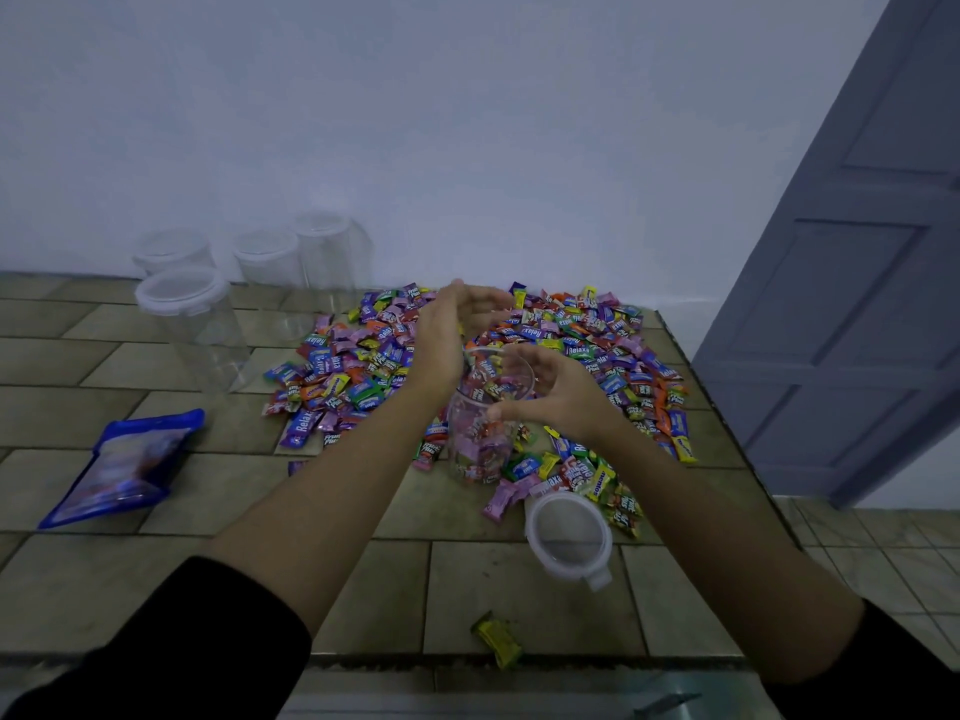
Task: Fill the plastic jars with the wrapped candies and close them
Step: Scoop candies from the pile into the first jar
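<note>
One open plastic jar [458,420], part-filled with wrapped candies [480,449], stands on the tiled counter [218,501] at the near edge of the candy pile [597,345]; right hand [563,394] grips it near the rim, thumb and fingers curled round. Left hand [449,330] is cupped over the jar mouth, can't tell if it holds candy. Loose lid [569,532] lies near front right, four lidded empty jars [182,314] back left, blue bag [124,470] at left.

— What colours are the candies [363,366]?
— Purple, pink, blue, green, yellow, orange wrappers.
— And the rest?
— Clear jar [470,449], white-rimmed lid [532,530], blue bag [130,465], tan tiled counter [156,579] with dark grout, grey-blue door [857,283], black sleeves [182,657].
</note>
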